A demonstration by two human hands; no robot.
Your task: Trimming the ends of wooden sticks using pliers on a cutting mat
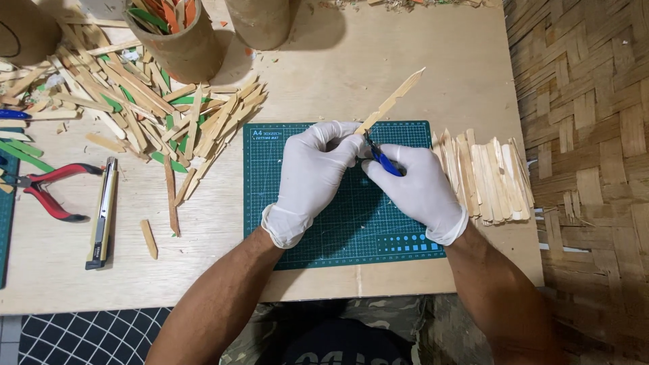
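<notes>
My left hand (pixel 312 172), in a white glove, pinches the lower end of a long pale wooden stick (pixel 391 101); my fingers (pixel 338 135) are closed around it just above the dark green gridded cutting mat (pixel 338 223). The stick slants up and to the right, its notched tip reaching past the mat's top edge over the light plywood worktop (pixel 419 47). My right hand (pixel 418 189), also gloved in white, is wrapped shut around the blue handles of a small cutter (pixel 382 161), whose nose meets the stick right where my left fingers hold it. I cannot tell how the blades stand, as my hands hide them.

Just right of the mat, near my right wrist, lies a tidy stack of cut pale wooden slats (pixel 490 179). To the left of the mat sprawls a loose heap of wooden sticks, plain and green (pixel 155 111), with a cardboard tube holding coloured sticks (pixel 177 34) standing behind it and a second cardboard tube (pixel 260 20) beside that. Further left, well apart from my hands, lie red-handled pliers (pixel 51 189) and a grey-and-yellow utility knife (pixel 103 213), side by side. A short wooden offcut (pixel 149 238) lies alone between the knife and the mat.
</notes>
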